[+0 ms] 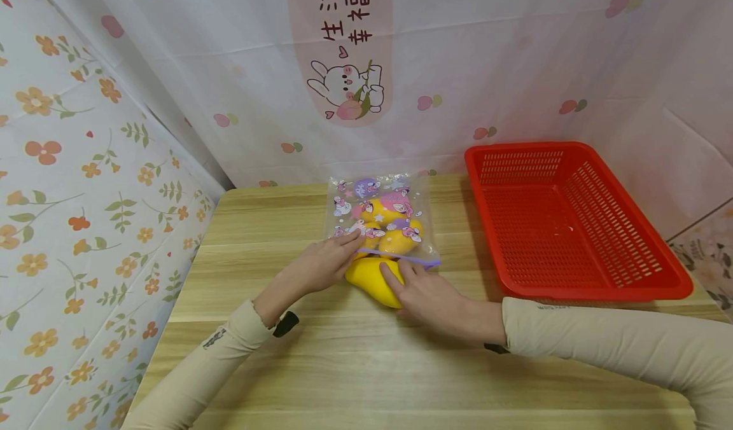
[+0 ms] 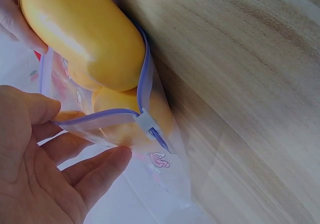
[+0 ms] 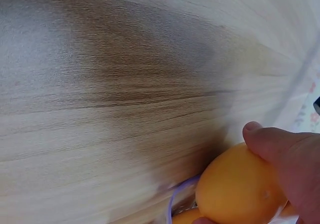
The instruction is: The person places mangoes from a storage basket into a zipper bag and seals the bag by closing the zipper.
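A clear zip bag (image 1: 342, 208) with pink and purple prints lies flat, several yellow mangoes inside it. My left hand (image 1: 323, 261) pinches the rim of its mouth; in the left wrist view the thumb is over the purple zip edge (image 2: 102, 115) and the fingers are underneath. A white slider (image 2: 146, 122) sits at one end of the opening. My right hand (image 1: 436, 304) grips another yellow mango (image 1: 371, 278) at the mouth, one end of it between the parted edges. The right wrist view shows the thumb along the side of this mango (image 3: 239, 186).
On the right stands a red plastic basket (image 1: 595, 292) with slotted walls, nothing visible inside. The wooden table (image 1: 321, 379) ends against a printed cloth (image 1: 246, 55) at the back, and a floral cloth (image 1: 80, 226) hangs along the left.
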{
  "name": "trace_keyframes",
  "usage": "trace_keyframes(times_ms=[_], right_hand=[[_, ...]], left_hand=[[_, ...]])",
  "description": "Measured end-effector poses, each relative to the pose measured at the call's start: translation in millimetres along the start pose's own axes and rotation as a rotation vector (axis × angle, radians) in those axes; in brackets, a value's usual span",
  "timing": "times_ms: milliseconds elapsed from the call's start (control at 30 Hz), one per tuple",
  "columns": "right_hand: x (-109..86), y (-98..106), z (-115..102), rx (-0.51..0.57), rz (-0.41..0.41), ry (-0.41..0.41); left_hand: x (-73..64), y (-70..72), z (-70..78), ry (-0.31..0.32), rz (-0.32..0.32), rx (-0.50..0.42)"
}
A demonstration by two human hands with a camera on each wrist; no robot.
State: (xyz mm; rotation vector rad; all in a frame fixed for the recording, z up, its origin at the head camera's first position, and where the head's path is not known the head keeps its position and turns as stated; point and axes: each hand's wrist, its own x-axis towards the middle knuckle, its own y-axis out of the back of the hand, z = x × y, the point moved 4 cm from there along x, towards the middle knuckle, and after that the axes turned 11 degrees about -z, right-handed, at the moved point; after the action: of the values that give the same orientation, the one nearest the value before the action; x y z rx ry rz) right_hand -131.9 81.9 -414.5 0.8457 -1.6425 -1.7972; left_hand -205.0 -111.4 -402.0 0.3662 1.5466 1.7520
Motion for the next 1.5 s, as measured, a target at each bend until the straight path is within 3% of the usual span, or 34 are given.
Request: trace_keyframes(times_ms=[333,833,1167,1500], right_hand=[[-2.5,2,7,0.192,-0.045,-0.019],[-4.6,1,12,0.368,-0.054,-0.056],[-4.8,-3,17,0.65,-0.09,-0.143],[-5.7,-7,20,0.836,0.008,-0.181]], left_hand=[[-0.7,1.2,1.0,-0.028,0.022,0.007],[-0.3,0.1,0.0,-0.051,0.045,0.01],[-1.6,0.0,0.0,-0.052,0.044,0.014],[0.1,-1.3,-1.1,-0.056,0.033,0.015]])
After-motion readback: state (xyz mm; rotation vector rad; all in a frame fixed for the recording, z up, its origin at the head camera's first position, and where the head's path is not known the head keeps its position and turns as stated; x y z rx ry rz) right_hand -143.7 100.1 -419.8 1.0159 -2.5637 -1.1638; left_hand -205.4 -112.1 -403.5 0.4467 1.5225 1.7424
